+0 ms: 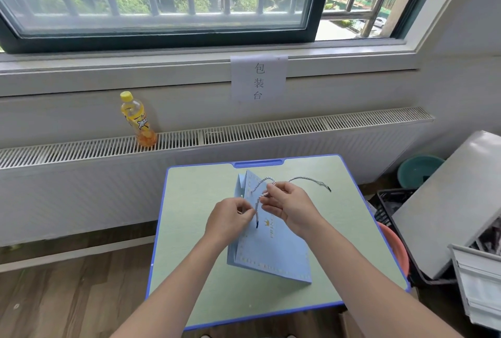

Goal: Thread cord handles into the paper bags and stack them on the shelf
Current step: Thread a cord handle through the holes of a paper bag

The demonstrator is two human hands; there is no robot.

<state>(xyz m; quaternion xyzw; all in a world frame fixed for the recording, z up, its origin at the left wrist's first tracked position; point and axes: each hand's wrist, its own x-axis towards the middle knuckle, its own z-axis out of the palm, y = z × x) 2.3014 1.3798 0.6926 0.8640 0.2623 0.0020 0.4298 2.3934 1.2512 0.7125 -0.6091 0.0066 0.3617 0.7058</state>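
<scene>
A light blue paper bag (273, 251) with gold lettering lies flat on the small green table (195, 229), its open top pointing away from me. A blue-and-white twisted cord (309, 179) loops over the bag's top, one dark tip resting on the table to the right, the other hanging down over the bag's face. My left hand (230, 219) pinches the cord near the bag's upper edge. My right hand (290, 207) pinches the same cord a little higher, close to the left hand.
A yellow drink bottle (138, 120) stands on the radiator grille under the window. A paper sign (259, 78) hangs from the sill. To the right sit a black crate (390, 204), a teal basin (417, 171), a pink basin (395, 248) and a grey cabinet (447, 202).
</scene>
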